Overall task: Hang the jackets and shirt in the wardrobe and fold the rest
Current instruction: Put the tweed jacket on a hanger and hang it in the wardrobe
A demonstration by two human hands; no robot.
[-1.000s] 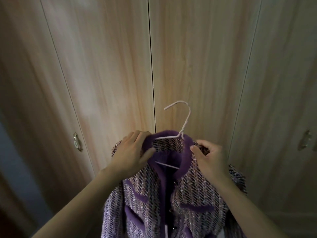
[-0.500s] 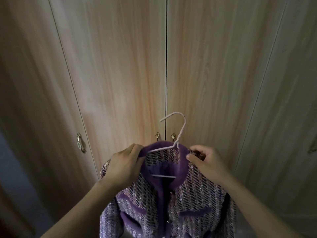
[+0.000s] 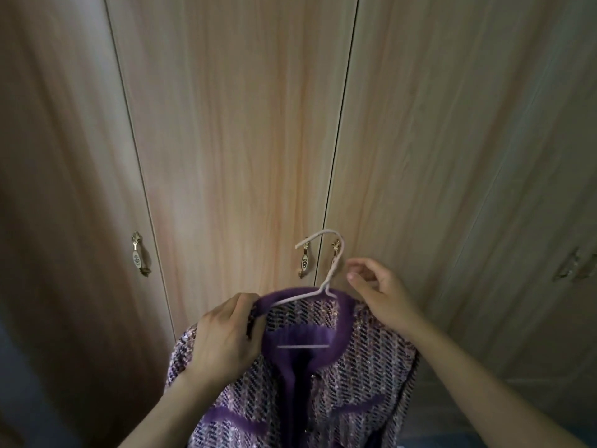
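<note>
A purple tweed jacket (image 3: 326,376) with a plain purple collar hangs on a thin white wire hanger (image 3: 326,273), held up in front of closed wooden wardrobe doors (image 3: 245,140). My left hand (image 3: 223,337) grips the jacket's left shoulder and collar edge. My right hand (image 3: 378,292) is lifted off the right shoulder, fingers loosely curled and apart, just right of the hanger's hook and holding nothing. The hook points left, overlapping the two middle door handles (image 3: 304,258).
The wardrobe's doors are all shut, with a brass and white handle (image 3: 139,253) on the left door and a blurred handle (image 3: 571,266) on the far right one. A dark blue strip of wall or floor (image 3: 19,383) shows at the lower left.
My right hand has let go of the jacket's right shoulder and risen beside the hanger hook. The view has tilted down, so the middle door handles now show fully.
</note>
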